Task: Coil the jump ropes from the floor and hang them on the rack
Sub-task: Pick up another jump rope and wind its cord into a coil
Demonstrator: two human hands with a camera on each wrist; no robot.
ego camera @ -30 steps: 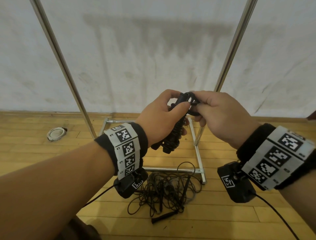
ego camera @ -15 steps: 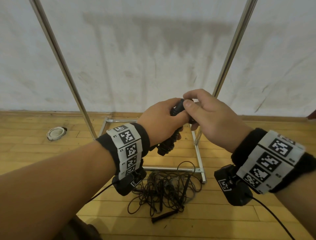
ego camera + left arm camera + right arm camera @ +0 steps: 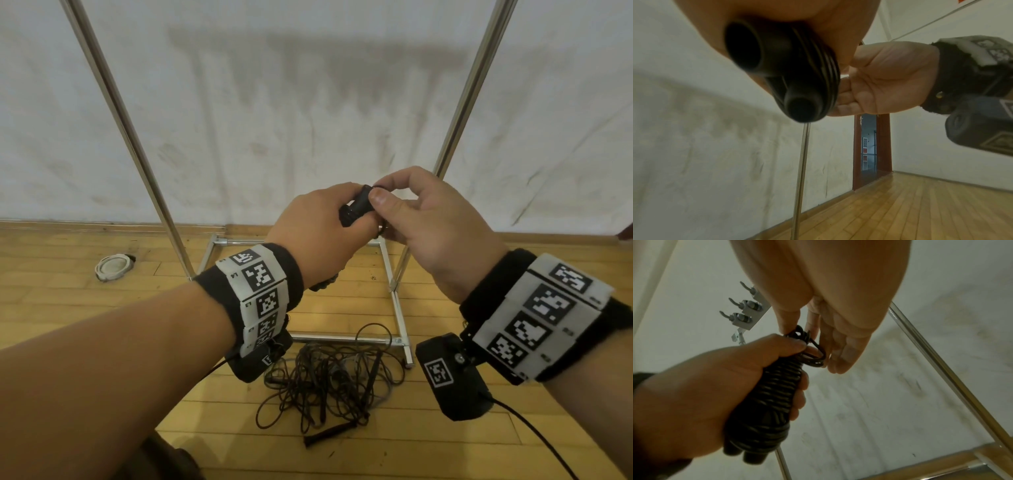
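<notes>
Gripping coiled jump rope (image 3: 766, 404) — left hand (image 3: 318, 236) wrapped round it, right hand (image 3: 435, 226) pinching its end loop.

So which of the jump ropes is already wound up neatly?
The coiled jump rope gripped in the left hand, wrapped tightly around its handles. The other ropes lie in a loose tangle on the floor.

Bare forearms, black wristbands, tags everywhere

Lower left of the head view, the left wristband (image 3: 253, 294) carries white panels printed with black square codes; lower right, the right wristband (image 3: 534, 318) matches. Under each wrist hangs a black camera box (image 3: 452, 380) with its own tag and a black cable (image 3: 534, 442).
</notes>
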